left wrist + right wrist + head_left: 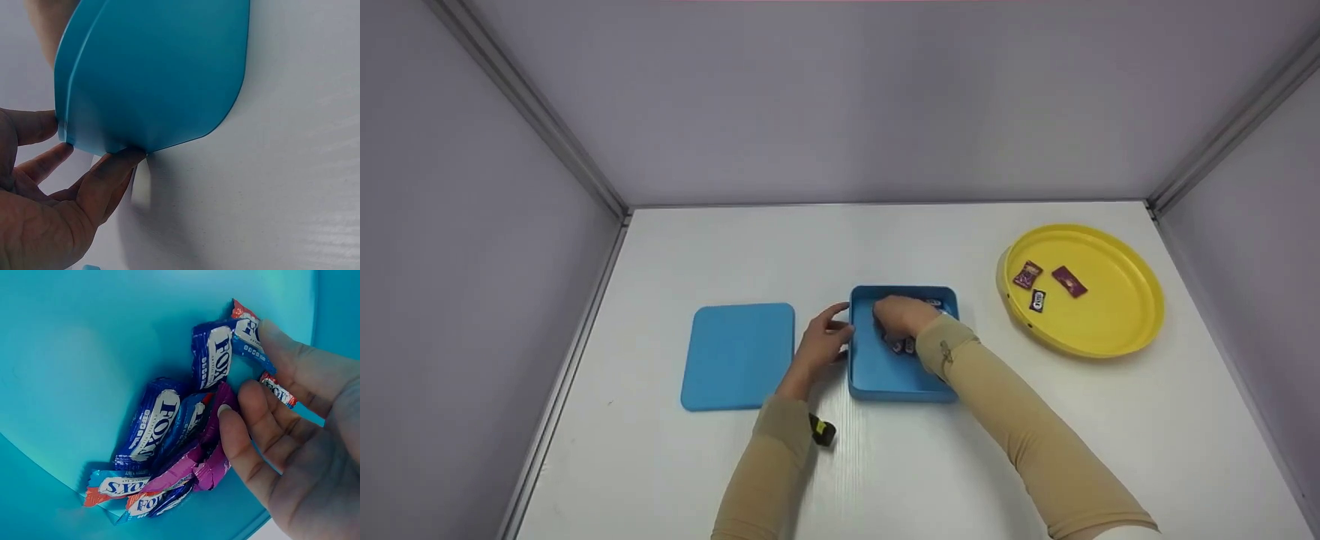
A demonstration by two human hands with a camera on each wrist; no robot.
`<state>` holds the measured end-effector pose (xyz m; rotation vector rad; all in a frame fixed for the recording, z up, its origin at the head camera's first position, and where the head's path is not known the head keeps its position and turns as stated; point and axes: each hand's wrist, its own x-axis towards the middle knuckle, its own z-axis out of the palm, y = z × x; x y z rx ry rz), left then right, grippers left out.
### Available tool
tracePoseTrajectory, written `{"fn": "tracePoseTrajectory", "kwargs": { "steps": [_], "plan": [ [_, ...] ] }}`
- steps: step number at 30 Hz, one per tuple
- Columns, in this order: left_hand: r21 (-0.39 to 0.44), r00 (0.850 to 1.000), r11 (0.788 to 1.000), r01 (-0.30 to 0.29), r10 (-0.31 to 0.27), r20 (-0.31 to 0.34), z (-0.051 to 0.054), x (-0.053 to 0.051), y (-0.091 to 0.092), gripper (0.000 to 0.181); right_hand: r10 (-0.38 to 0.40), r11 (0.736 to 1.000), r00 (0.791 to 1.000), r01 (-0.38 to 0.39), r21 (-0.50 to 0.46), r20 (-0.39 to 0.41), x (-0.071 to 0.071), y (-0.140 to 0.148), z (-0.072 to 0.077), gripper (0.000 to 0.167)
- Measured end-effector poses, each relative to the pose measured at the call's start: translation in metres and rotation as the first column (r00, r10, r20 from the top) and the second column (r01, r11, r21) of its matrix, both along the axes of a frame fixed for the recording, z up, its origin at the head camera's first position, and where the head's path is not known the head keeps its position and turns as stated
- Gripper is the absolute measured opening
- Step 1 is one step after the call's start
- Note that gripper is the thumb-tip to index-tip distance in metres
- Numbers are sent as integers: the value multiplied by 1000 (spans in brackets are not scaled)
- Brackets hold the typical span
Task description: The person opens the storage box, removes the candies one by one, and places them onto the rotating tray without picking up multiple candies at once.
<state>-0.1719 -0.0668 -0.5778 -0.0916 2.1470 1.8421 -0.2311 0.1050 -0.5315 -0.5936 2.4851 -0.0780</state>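
A blue box (885,373) without its lid stands mid-table with several wrapped candies inside. My left hand (823,341) rests its fingertips along the outside of the box's left wall, seen close up in the left wrist view. My right hand (901,316) reaches down into the box. In the right wrist view, its thumb touches a blue candy (250,346) and a fingertip touches a purple candy (181,469). Its thumb and fingers stand apart, with a gap between them. Dark blue Fox's candies (156,421) lie in a heap beside the fingers.
A flat blue lid (739,356) lies left of the box. On the right, a round yellow tray (1099,319) holds two purple candies and a dark candy (1037,301). A black-and-yellow object (823,431) shows by the left wrist. Pale walls enclose the white table (810,247).
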Motion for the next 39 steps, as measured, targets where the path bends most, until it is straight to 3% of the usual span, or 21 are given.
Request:
{"fn": "tracePoseTrajectory", "kwargs": {
  "steps": [16,24,39],
  "plan": [
    [14,1000,1000,-6,7,-4,-2,-2,0,51,-31,999,999,32,-34,21,-3,5,-1,10],
    [3,1000,1000,-4,4,-16,-2,-1,-1,51,-21,998,1000,22,-59,21,-3,7,1,20],
    [16,1000,1000,-2,2,-11,0,-2,0,51,-7,984,1000,2,-180,-28,-9,10,7,4]
  ]
}}
